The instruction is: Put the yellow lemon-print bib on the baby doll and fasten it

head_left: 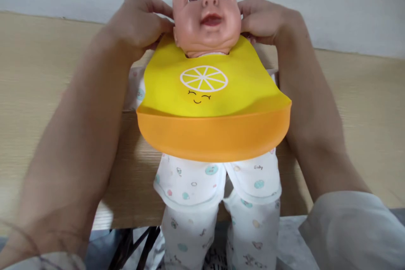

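Note:
A baby doll (207, 8) in white patterned clothes lies on a light wooden table (34, 93), its legs hanging over the near edge. A yellow silicone bib (209, 105) with an orange catch pocket and a lemon face print covers its chest. My left hand (139, 21) is curled beside the doll's head at the bib's left neck strap. My right hand (265, 19) is curled at the right strap. The fingers of both hands are pinched behind the doll's neck, where the strap ends are hidden.
A pale wall runs along the back of the table. Below the table's near edge lie patterned fabric and dark straps (139, 244). My light sleeve (351, 232) fills the lower right corner.

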`<state>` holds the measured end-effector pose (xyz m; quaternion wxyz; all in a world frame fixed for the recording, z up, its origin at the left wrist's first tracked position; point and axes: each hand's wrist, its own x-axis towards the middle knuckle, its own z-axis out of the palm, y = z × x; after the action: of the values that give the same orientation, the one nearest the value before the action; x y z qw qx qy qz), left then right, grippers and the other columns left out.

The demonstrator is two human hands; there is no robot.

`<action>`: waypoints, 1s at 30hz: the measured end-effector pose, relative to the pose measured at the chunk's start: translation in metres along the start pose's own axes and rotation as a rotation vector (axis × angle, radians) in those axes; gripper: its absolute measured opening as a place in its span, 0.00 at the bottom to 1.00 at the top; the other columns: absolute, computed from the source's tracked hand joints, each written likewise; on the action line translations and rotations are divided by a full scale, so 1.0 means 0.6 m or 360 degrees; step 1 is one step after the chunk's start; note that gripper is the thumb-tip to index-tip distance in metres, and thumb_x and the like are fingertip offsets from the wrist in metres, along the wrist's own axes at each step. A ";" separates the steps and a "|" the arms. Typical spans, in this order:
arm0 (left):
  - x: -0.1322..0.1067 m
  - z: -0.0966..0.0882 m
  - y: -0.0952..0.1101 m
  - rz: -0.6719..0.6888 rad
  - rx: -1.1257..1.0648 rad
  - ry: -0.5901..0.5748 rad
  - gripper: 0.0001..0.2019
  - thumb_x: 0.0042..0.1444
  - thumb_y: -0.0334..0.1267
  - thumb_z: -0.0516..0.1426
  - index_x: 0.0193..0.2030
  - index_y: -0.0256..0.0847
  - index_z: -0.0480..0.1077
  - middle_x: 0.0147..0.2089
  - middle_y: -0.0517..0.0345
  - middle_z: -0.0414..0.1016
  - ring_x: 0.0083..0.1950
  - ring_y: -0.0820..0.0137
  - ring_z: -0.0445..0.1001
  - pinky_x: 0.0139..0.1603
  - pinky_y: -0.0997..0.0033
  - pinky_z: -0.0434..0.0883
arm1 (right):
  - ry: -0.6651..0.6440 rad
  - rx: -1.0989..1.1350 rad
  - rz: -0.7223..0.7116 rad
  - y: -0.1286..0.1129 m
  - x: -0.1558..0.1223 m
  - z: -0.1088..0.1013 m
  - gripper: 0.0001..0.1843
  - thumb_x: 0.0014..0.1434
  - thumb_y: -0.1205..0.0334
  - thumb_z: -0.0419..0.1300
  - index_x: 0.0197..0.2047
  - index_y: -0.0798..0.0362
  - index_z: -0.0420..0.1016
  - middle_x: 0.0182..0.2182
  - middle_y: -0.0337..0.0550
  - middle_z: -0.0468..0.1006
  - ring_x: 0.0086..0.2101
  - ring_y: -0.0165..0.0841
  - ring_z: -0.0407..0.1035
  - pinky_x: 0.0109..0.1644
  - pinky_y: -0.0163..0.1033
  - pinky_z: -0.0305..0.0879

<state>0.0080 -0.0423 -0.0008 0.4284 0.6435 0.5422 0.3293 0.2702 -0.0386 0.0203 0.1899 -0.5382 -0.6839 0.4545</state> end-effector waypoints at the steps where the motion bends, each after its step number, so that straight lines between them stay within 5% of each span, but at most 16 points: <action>1: -0.002 -0.003 0.004 -0.0069 0.0032 0.0027 0.10 0.48 0.37 0.66 0.39 0.39 0.79 0.25 0.61 0.64 0.22 0.78 0.58 0.27 0.71 0.59 | -0.0010 0.0010 -0.0016 0.001 0.000 -0.001 0.05 0.54 0.76 0.56 0.34 0.62 0.71 0.13 0.29 0.61 0.13 0.19 0.53 0.13 0.25 0.47; 3: -0.007 -0.007 0.013 -0.0162 0.0057 0.0039 0.06 0.48 0.39 0.64 0.35 0.44 0.78 0.24 0.61 0.63 0.22 0.77 0.58 0.25 0.71 0.57 | 0.0007 0.0031 -0.0039 0.002 0.001 -0.002 0.06 0.53 0.76 0.56 0.34 0.62 0.73 0.13 0.30 0.61 0.13 0.20 0.54 0.13 0.25 0.48; 8: -0.022 -0.007 0.027 -0.0126 -0.0040 0.0018 0.06 0.51 0.34 0.61 0.36 0.37 0.76 0.27 0.58 0.66 0.24 0.76 0.66 0.27 0.72 0.64 | 0.0233 0.0095 -0.0074 0.002 -0.010 0.004 0.08 0.51 0.77 0.56 0.35 0.59 0.70 0.11 0.29 0.61 0.13 0.22 0.54 0.13 0.27 0.45; 13: -0.063 -0.016 0.030 -0.0150 -0.0149 0.0063 0.14 0.55 0.31 0.59 0.48 0.31 0.76 0.31 0.55 0.71 0.28 0.76 0.70 0.36 0.67 0.68 | 0.0308 0.0122 -0.0020 0.006 -0.074 0.016 0.05 0.54 0.70 0.60 0.34 0.54 0.67 0.15 0.31 0.63 0.16 0.23 0.57 0.18 0.28 0.50; 19: -0.134 -0.033 0.030 -0.0142 -0.0261 0.0045 0.17 0.53 0.34 0.61 0.51 0.32 0.77 0.33 0.52 0.72 0.29 0.78 0.69 0.32 0.75 0.65 | 0.0196 0.0365 -0.0035 0.003 -0.197 0.026 0.19 0.55 0.49 0.67 0.38 0.54 0.68 0.18 0.33 0.64 0.18 0.21 0.59 0.20 0.27 0.53; 22: -0.162 -0.036 0.038 -0.0134 0.0053 0.0106 0.17 0.55 0.37 0.60 0.51 0.37 0.78 0.32 0.55 0.72 0.29 0.76 0.69 0.32 0.74 0.66 | 0.0122 0.0484 -0.0047 -0.003 -0.253 0.039 0.24 0.54 0.44 0.67 0.42 0.54 0.68 0.19 0.33 0.66 0.18 0.21 0.60 0.20 0.27 0.53; 26: -0.183 -0.038 0.054 -0.0061 0.0670 0.0125 0.19 0.57 0.46 0.59 0.51 0.41 0.78 0.31 0.58 0.71 0.31 0.71 0.70 0.38 0.69 0.69 | -0.0194 0.0625 -0.0134 -0.021 -0.306 0.069 0.30 0.51 0.46 0.69 0.49 0.56 0.66 0.22 0.34 0.70 0.19 0.21 0.64 0.21 0.26 0.57; 30: -0.182 -0.042 0.058 -0.0121 0.0602 0.0026 0.20 0.56 0.50 0.59 0.51 0.43 0.78 0.32 0.59 0.72 0.30 0.73 0.69 0.33 0.74 0.66 | -0.0191 0.0686 -0.0127 -0.034 -0.316 0.081 0.25 0.47 0.53 0.73 0.41 0.56 0.67 0.21 0.33 0.69 0.18 0.21 0.63 0.19 0.26 0.55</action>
<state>-0.0214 -0.1461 0.0459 0.3074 0.6889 0.6218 0.2105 0.2883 -0.2316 0.0557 0.2772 -0.4297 -0.6017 0.6136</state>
